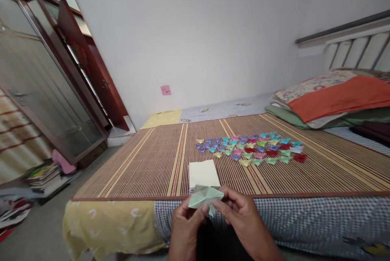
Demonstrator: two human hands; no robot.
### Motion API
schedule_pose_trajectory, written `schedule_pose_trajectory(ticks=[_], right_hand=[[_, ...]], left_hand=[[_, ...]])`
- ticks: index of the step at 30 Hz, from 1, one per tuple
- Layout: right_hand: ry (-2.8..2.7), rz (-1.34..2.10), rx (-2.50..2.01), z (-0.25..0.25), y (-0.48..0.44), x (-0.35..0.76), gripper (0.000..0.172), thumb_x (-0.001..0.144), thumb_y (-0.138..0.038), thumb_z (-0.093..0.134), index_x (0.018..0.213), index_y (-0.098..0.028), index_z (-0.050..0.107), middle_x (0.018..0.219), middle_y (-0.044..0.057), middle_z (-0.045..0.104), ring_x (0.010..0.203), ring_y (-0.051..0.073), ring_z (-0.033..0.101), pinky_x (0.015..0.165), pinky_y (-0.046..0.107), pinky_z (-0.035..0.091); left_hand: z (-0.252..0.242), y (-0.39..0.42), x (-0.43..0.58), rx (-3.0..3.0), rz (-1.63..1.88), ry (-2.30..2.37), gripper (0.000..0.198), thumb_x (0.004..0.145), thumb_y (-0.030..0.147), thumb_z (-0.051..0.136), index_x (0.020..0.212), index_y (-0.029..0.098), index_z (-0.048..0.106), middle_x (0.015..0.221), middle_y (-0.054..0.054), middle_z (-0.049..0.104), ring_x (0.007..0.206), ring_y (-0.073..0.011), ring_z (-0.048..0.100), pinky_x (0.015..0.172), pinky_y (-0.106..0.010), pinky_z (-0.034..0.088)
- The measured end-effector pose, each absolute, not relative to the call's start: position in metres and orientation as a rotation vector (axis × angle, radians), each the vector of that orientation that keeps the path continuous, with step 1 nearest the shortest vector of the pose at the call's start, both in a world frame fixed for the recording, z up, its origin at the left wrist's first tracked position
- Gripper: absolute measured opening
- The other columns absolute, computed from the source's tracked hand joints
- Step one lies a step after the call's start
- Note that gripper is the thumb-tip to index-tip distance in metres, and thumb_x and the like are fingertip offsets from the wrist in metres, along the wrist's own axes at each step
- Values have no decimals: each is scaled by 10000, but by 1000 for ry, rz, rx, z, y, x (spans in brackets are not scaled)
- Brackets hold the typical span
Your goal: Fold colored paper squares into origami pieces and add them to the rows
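A pale green sheet of folded paper (203, 196) is held between both hands at the bed's near edge. My left hand (185, 220) pinches its left side, the thumb lying on the lower part. On the right side, my right hand (236, 208) grips the paper between thumb and fingers. Just behind it lies a stack of square paper (203, 172) with a cream sheet on top; the folded paper overlaps its near edge. Further back and to the right, several small folded paper pieces (247, 150) in many colours stand in rows.
A striped bamboo mat (146, 163) covers the bed, over yellow and checked bedding (115, 224). Pillows (332, 94) are piled at the back right. At the left are an open door (88, 57) and stacked books (44, 175) on the floor.
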State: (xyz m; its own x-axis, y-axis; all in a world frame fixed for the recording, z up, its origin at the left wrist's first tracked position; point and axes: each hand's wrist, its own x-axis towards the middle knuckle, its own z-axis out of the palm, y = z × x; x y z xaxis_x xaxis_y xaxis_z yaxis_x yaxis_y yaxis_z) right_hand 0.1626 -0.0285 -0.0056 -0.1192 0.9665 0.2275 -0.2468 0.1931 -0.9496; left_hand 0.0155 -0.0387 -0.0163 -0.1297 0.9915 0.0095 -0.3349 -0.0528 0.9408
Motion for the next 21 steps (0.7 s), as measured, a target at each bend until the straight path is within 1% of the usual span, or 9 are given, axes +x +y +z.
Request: schedule_pose_trajectory(ticks=[2,3,4,8,10,12,14,17,21], right_hand=[[-1277,1220,-830,-4,-29,164,343,824,-478,773,731,-161,683,627,-47,506,528,87,419,480,198,340],[-1292,1222,-842,-5,-29,164,340,837,-480,759,745,-162,681,608,-51,499,512,87,422,476,201,340],[-1306,1231,-853,-6,-29,164,335,849,-481,744,768,-163,682,589,-54,502,500,90,434,477,203,347],[-1327,1251,-850,-13,-29,161,317,871,-474,714,803,-168,669,613,-25,584,545,121,522,529,219,413],[-1327,1241,-835,-17,-28,160,293,878,-455,707,807,-174,668,693,-2,627,610,140,567,577,233,453],[-1347,1214,-824,-20,-28,160,256,894,-424,693,815,-182,671,762,13,649,691,166,611,650,256,493],[-1380,1166,-816,-21,-28,162,218,906,-388,681,815,-190,671,802,21,658,763,191,639,716,279,515],[-1421,1069,-790,-19,-28,164,184,920,-348,665,814,-198,685,848,33,671,832,209,657,760,286,521],[-1417,995,-760,-17,-27,165,164,930,-312,658,816,-207,713,871,38,672,855,206,663,788,277,523]], left_hand=[[-16,-39,13,911,1471,1098,368,587,405,951,769,136,777,539,35,665,345,-29,420,352,-137,310],[-15,-39,12,905,1469,1113,391,577,421,952,768,138,763,526,43,656,306,-15,382,324,-134,264],[-13,-40,12,896,1468,1109,404,573,428,952,773,140,751,533,40,665,294,-17,400,316,-132,262],[-6,-42,12,869,1455,1030,392,573,384,960,778,142,729,604,-20,737,458,-126,661,396,-158,452],[-5,-42,12,850,1429,1014,397,565,366,968,791,132,741,646,-51,767,531,-165,716,473,-200,543],[-6,-42,11,813,1402,1016,415,551,350,979,816,118,761,715,-82,797,588,-184,745,552,-236,596],[-8,-41,10,794,1393,1005,406,555,329,983,830,112,777,778,-96,812,662,-193,763,627,-253,616],[-12,-41,9,821,1416,951,332,607,309,963,830,133,791,818,-74,814,740,-186,759,703,-255,608],[-16,-41,8,900,1429,918,233,664,292,931,800,155,801,804,-49,799,755,-171,727,736,-249,575]])
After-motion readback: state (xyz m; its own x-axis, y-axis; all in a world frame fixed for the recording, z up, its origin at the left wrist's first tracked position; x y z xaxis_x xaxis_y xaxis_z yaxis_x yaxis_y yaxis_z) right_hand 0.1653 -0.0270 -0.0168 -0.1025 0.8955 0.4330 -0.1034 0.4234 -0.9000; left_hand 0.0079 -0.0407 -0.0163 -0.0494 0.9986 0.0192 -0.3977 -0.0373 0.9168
